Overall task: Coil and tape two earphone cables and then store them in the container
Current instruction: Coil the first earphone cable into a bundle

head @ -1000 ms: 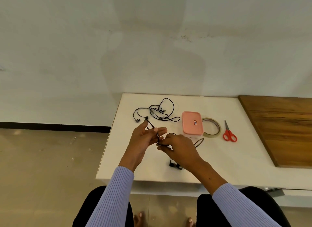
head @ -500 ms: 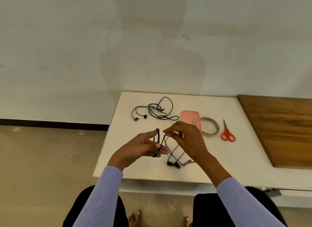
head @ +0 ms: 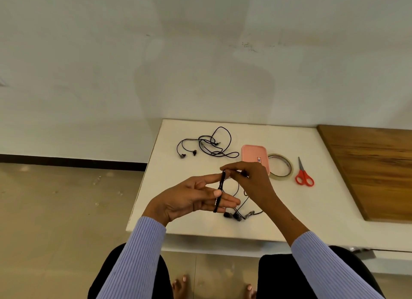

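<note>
Pinching one strand of a black earphone cable (head: pixel 219 188) between thumb and fingertips, the right hand (head: pixel 252 183) is holding it up just above the white table (head: pixel 301 209), right at the tip of the left index finger. The left hand (head: pixel 191 198) is lying palm-up with its fingers held out nearly straight, and the cable is sitting in several turns around those fingers, while the thumb is pressing on the turns from above. Loose strands are hanging from both hands down to the table, where 2 dark earbuds (head: pixel 231 216) are resting near the front edge beside a small grey piece I cannot identify. The right hand is covering the near corner of the pink container (head: pixel 254 156), whose lid is on, so that corner is hidden. Just right of the container, a roll of clear tape (head: pixel 281 168) is lying flat, and red-handled scissors (head: pixel 303 176) are lying beside it, blades pointing away. A second earphone cable (head: pixel 211 145) is lying uncoiled in a loose tangle at the far left part of the table, well apart from the hands. A wooden board (head: pixel 374 165) is adjoining the table on the right.
</note>
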